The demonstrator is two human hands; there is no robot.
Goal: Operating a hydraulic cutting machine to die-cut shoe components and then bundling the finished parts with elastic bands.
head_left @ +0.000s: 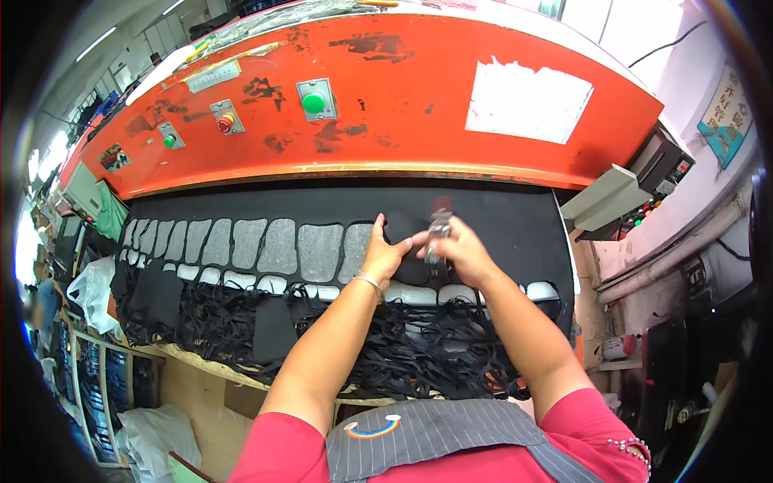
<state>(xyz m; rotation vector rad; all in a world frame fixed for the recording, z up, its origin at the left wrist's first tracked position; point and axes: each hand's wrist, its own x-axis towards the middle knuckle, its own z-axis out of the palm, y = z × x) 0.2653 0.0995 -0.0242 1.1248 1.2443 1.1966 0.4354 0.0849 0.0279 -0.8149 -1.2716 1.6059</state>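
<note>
A black sheet point(499, 217) lies on the bed under the red machine beam, with a row of grey-white cut-out shapes point(320, 251) across it. My left hand point(385, 256) rests on the sheet at the right end of that row. Its index finger points away from me and its thumb stretches right; it is open. Just to the right, my right hand point(467, 253) is closed around a dark metal piece point(439, 233) with a reddish far end, held on edge and smeared by motion. A plain black area point(405, 228) lies between my hands.
Tangled black offcut strips point(386, 346) cover the near edge, with flat black scraps point(275, 330) among them. The red beam point(386, 97) carries a large green button point(313, 102) and a red button point(225, 123). A control box point(644, 177) stands at right, and white plastic bags point(157, 439) lie lower left.
</note>
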